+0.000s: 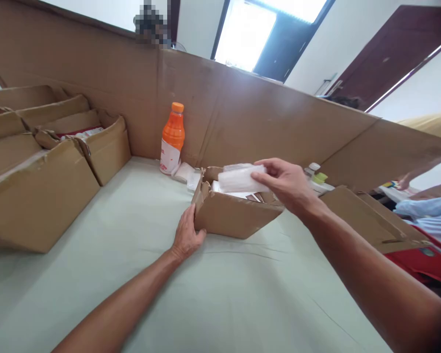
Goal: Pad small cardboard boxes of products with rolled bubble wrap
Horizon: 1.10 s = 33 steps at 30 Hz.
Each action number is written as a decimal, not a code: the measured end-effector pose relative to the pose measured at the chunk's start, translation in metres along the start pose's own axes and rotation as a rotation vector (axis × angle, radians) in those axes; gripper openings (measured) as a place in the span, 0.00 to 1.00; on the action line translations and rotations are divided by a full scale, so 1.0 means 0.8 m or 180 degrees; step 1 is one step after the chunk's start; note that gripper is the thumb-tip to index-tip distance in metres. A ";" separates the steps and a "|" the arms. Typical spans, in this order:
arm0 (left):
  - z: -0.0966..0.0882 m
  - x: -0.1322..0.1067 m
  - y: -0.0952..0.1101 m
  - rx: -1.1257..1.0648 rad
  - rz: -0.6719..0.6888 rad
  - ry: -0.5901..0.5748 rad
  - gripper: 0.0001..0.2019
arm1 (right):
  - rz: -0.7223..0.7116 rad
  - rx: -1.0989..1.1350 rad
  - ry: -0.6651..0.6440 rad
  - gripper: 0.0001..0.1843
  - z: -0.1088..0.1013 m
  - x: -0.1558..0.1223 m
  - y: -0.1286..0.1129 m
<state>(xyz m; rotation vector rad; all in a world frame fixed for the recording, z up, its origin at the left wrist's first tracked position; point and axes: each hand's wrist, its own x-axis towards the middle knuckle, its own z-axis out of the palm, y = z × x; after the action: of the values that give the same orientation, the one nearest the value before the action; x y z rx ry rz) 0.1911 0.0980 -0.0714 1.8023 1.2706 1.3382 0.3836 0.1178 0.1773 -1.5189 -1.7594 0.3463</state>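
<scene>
A small open cardboard box (238,215) stands on the pale green cloth in front of me. My left hand (187,233) grips its left corner low down, with the fingers along the side and the thumb at the front. Over the box's opening, my right hand (284,182) pinches a whitish, partly see-through flat packet (240,179) between thumb and fingers. What the packet contains cannot be made out. White and brown printed items (255,196) show inside the box below it, partly hidden by the packet and the front wall.
An orange drink bottle (172,139) stands behind the box, beside small white packets (184,172). Larger cardboard boxes (44,191) sit at left. A tall cardboard wall (279,122) runs along the back. At right are another carton (371,220), small bottles (312,169) and a person's hand (403,183).
</scene>
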 end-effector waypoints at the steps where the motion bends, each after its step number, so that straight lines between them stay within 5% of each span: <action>1: 0.001 -0.001 -0.001 -0.0014 0.0008 0.0031 0.40 | -0.0010 -0.0184 -0.0148 0.18 0.011 0.011 -0.001; 6: 0.004 0.001 -0.004 -0.0111 -0.0046 0.0130 0.39 | 0.0072 -0.1225 -0.0905 0.11 0.056 0.052 -0.027; 11: 0.005 0.002 -0.002 -0.0147 -0.0076 0.0152 0.38 | -0.0120 -0.2100 -0.1079 0.14 0.087 0.069 -0.066; 18: 0.007 0.002 0.000 -0.0252 -0.0086 0.0224 0.40 | -0.0209 -0.2941 -0.1317 0.14 0.082 0.066 -0.074; 27: 0.007 0.001 0.001 -0.0207 -0.0060 0.0305 0.41 | -0.0362 -0.2799 -0.1685 0.15 0.129 0.057 -0.080; 33: 0.009 0.002 0.002 -0.0187 -0.0047 0.0300 0.40 | -0.0189 -0.2248 -0.1968 0.14 0.115 0.059 -0.047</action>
<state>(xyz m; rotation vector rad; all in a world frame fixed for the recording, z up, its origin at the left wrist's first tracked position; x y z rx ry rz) 0.1981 0.0995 -0.0722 1.7045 1.2773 1.4524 0.2929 0.1773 0.1578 -1.9703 -2.5962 0.1727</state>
